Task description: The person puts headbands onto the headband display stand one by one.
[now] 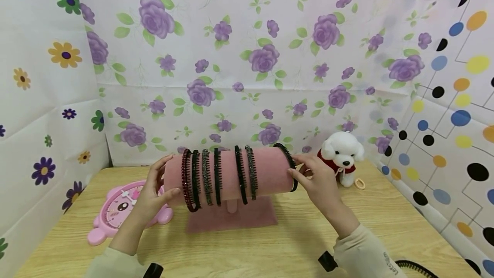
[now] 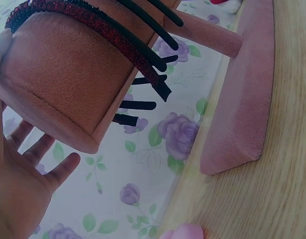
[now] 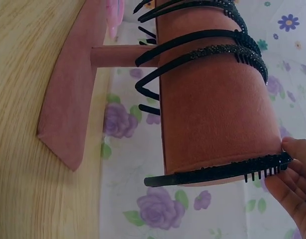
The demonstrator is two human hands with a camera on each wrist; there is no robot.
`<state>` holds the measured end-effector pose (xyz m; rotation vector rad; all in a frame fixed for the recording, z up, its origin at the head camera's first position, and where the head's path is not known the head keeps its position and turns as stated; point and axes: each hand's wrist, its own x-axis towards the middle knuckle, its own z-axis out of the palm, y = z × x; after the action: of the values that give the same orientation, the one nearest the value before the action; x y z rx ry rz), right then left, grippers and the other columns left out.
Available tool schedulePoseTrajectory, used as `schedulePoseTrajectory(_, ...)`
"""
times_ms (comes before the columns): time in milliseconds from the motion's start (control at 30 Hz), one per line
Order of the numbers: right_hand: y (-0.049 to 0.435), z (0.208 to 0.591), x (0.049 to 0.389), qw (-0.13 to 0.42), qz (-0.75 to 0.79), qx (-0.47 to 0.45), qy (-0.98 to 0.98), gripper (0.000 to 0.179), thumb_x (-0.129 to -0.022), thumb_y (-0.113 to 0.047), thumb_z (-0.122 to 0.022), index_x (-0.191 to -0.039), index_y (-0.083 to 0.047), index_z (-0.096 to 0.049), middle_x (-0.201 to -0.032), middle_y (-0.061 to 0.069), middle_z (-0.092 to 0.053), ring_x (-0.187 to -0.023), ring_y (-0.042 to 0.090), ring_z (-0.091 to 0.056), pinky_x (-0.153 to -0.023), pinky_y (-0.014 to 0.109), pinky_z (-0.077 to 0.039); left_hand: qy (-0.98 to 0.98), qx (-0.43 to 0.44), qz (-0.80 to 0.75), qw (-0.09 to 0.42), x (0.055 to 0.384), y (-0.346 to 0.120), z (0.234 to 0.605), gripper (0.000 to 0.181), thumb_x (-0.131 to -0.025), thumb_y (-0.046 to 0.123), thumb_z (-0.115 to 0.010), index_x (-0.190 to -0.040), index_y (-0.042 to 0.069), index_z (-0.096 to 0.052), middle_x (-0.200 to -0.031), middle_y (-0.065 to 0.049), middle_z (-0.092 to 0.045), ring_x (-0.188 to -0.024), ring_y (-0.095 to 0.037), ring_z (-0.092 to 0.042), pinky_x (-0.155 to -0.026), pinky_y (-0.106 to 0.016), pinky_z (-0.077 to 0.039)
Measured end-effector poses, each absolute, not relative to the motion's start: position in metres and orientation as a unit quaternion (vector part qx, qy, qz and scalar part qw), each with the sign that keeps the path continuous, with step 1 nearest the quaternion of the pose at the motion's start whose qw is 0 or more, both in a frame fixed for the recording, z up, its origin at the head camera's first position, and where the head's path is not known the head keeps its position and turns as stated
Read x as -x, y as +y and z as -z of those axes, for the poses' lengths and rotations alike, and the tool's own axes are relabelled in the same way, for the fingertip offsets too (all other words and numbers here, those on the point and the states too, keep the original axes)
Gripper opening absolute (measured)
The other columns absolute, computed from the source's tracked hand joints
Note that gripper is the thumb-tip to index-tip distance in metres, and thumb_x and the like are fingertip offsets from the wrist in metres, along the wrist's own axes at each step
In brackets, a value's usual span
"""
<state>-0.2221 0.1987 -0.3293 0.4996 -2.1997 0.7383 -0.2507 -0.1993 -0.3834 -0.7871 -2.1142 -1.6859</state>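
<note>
A pink velvety headband stand [image 1: 268, 173] with a horizontal roll on a short post stands on the table. Several headbands circle the roll, among them a dark red glittery headband [image 2: 93, 30] near its left end and a grey glittery headband [image 3: 212, 52] right of the middle. My left hand [image 1: 152, 194] holds the roll's left end, thumb in front and fingers behind. At the right end, my right hand [image 1: 318, 181] pinches a black headband [image 3: 212, 172] between thumb and fingers. That headband lies around the roll's very edge, its comb teeth showing near the fingertips.
Left of the stand lies a pink cartoon clock [image 1: 119, 209], partly behind the left forearm. A white toy dog [image 1: 341, 151] in red sits at the back right, beside a small beige ring [image 1: 359, 183]. A black ridged band [image 1: 417, 265] lies at the front right edge.
</note>
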Motion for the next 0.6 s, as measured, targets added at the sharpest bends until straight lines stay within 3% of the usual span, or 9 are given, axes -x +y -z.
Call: schedulePoseTrajectory(600, 0.187, 0.328, 0.213, 0.378, -0.267, -0.169, -0.870, 0.033, -0.076, -0.015, -0.080, -0.106, -0.005, -0.071, -0.090, 0.006, -0.067, -0.069, 0.011, -0.063, -0.060, 0.025, -0.055, -0.735, 0.292, 0.587, 0.172, 0.252, -0.200, 0.384, 0.079, -0.084, -0.008, -0.060, -0.150, 0.011, -0.024, -0.145, 0.014, -0.036, -0.124, 0.001, -0.041, -0.094, -0.012, -0.035)
